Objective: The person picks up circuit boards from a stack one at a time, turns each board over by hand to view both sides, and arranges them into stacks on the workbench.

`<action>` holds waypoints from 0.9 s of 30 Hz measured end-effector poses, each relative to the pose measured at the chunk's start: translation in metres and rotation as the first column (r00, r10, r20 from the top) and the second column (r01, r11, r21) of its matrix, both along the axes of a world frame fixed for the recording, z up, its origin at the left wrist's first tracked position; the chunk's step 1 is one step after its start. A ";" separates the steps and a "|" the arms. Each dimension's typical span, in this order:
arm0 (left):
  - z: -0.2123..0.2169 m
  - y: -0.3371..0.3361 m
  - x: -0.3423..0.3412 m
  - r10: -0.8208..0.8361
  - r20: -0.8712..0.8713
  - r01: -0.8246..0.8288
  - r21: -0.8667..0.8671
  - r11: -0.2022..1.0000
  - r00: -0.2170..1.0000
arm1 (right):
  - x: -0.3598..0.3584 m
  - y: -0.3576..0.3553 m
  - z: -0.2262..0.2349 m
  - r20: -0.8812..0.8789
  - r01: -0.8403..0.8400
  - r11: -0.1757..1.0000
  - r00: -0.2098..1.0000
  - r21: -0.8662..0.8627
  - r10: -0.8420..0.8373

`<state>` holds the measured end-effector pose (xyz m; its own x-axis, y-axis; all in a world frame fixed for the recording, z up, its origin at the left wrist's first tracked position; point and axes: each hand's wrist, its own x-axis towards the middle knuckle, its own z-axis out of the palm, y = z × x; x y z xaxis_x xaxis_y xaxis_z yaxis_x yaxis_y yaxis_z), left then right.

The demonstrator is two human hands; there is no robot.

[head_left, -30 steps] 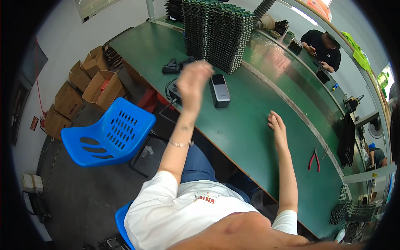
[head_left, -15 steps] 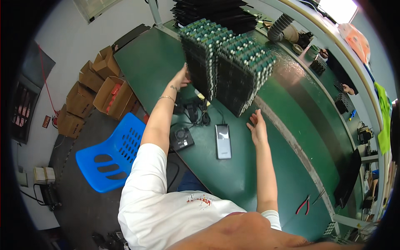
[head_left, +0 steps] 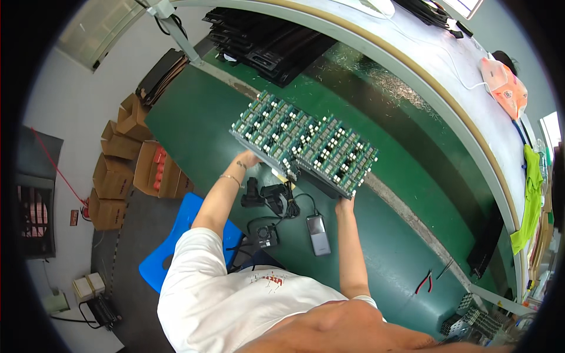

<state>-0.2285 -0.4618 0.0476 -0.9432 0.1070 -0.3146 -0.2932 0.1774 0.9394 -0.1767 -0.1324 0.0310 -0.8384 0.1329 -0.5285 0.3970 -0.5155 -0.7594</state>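
Board stacks (head_left: 321, 147) at centre frame, left hand (head_left: 247, 159) at their left side, right hand (head_left: 345, 205) at lower-right corner, both grips too hidden to tell, power bank (head_left: 318, 236) below centre

Your left hand (head_left: 248, 157) is against the left side of two adjoining stacks of green circuit boards (head_left: 273, 130), your right hand (head_left: 345, 205) at their near right corner; the fingers are partly hidden. On your green table (head_left: 191, 115), a small black box (head_left: 265, 236) sits at the near edge, black cables (head_left: 292, 208) and a grey-and-black device (head_left: 319, 240) close by. Red-handled pliers (head_left: 422, 283) lie toward the far edge's right end.
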 end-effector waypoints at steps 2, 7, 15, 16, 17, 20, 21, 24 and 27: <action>0.003 0.008 -0.001 0.086 0.104 -0.101 0.148 0.984 0.991 | -0.003 -0.002 -0.017 0.000 0.069 0.997 0.998 0.045 -0.069; 0.016 0.019 0.002 0.247 0.417 -0.428 0.426 0.797 0.875 | -0.006 -0.014 0.023 0.050 0.075 0.993 0.996 -0.087 -0.071; 0.037 0.015 0.001 0.123 0.263 -0.290 0.835 0.467 0.957 | -0.010 -0.031 0.103 -0.043 -0.027 0.952 0.999 -0.306 0.014; 0.015 0.002 0.002 0.042 0.155 -0.161 0.946 0.282 0.987 | -0.010 -0.031 0.106 -0.079 -0.059 0.927 0.996 -0.371 0.032; 0.003 -0.004 0.001 -0.020 0.032 -0.030 0.997 0.072 0.999 | -0.011 -0.030 0.105 -0.113 -0.087 0.899 0.993 -0.430 0.042; 0.005 -0.006 0.001 -0.015 0.151 -0.151 0.989 -0.003 0.988 | -0.014 -0.025 0.095 -0.109 -0.127 0.857 0.991 -0.499 0.083; 0.008 -0.005 0.002 -0.014 0.206 -0.207 0.978 -0.039 0.978 | -0.015 -0.023 0.091 -0.113 -0.148 0.833 0.988 -0.533 0.104; 0.046 0.013 0.002 0.073 0.347 -0.351 0.934 0.060 0.935 | -0.016 -0.020 0.087 -0.104 -0.168 0.793 0.986 -0.585 0.132; 0.097 0.038 0.006 0.400 0.473 -0.612 0.692 0.383 0.785 | -0.017 -0.020 0.084 -0.074 -0.181 0.747 0.982 -0.640 0.174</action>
<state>-0.2227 -0.4241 0.1441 -0.8357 -0.0744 -0.5440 -0.2491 -0.8316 0.4964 -0.1936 -0.1525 0.1151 -0.8179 -0.3856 -0.4270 0.5253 -0.8033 -0.2807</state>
